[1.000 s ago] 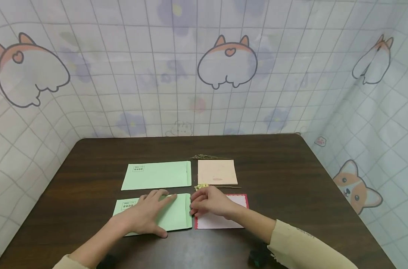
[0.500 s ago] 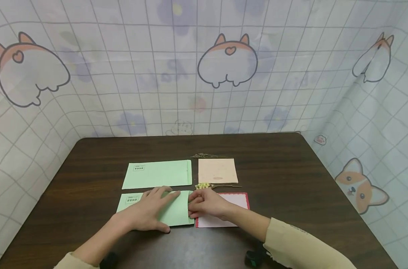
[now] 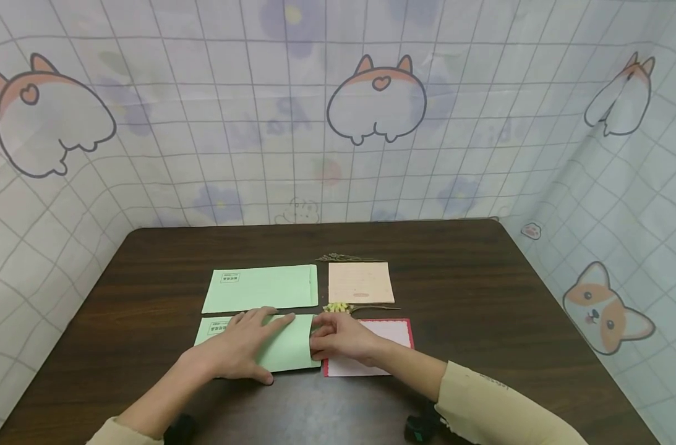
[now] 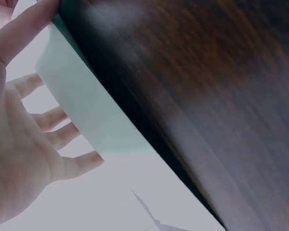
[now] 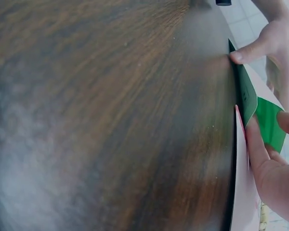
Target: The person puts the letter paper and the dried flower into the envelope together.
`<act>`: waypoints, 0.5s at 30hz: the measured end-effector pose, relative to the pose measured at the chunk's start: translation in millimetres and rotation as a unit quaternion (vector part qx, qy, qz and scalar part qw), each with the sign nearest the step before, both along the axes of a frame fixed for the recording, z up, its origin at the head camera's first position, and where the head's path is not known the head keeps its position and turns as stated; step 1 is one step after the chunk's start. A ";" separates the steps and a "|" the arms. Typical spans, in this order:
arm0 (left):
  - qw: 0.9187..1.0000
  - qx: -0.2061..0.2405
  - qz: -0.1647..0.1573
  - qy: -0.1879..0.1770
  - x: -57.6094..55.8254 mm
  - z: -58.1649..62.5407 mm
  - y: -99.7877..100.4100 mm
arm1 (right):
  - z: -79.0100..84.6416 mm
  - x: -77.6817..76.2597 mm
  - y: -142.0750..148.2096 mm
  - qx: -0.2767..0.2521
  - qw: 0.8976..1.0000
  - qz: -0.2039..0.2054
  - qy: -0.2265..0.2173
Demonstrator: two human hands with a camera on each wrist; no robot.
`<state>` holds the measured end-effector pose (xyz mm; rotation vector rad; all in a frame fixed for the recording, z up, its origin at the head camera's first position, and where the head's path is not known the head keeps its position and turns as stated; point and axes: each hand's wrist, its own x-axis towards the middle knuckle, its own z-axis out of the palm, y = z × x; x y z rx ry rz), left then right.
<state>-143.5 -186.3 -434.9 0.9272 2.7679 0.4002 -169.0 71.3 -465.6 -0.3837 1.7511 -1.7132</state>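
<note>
In the head view, my left hand (image 3: pixel 234 346) lies spread on the near pale green envelope (image 3: pixel 287 346), and its thumb reaches the front edge. Its fingers look straight on the paper in the left wrist view. My right hand (image 3: pixel 343 337) is at the envelope's right-hand end, with curled fingers gripping the mouth. The right wrist view shows the envelope standing open there, its brighter green inside (image 5: pixel 271 126) exposed between thumb and fingers. Beneath the right hand lies a white card with a red border (image 3: pixel 396 334), partly hidden by the hand and forearm.
A second green envelope (image 3: pixel 260 289) lies just behind. To its right is a beige card (image 3: pixel 361 283), with a dried sprig (image 3: pixel 343 258) beyond it and a yellow flower stem (image 3: pixel 338 307) in front. They all rest on a dark wooden table (image 3: pixel 454 272) against a patterned cloth.
My right fingers have moved slightly left into the near envelope's mouth, and its right end has lifted open. My left hand has shifted slightly while staying on the envelope.
</note>
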 end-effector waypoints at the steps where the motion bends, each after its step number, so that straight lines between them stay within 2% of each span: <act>1: 1.000 -0.002 0.000 0.000 0.0 0.6 -0.3 | -0.2 0.1 -0.3 -0.001 1.000 0.000 -0.001; 10: 1.000 -0.006 -0.004 0.001 -2.5 0.2 -1.5 | 5.1 -2.1 12.6 0.002 1.000 0.023 -0.002; 15: 1.000 -0.005 -0.008 -0.007 -4.1 -1.5 -2.8 | 14.1 -5.9 29.7 0.031 0.999 0.026 0.032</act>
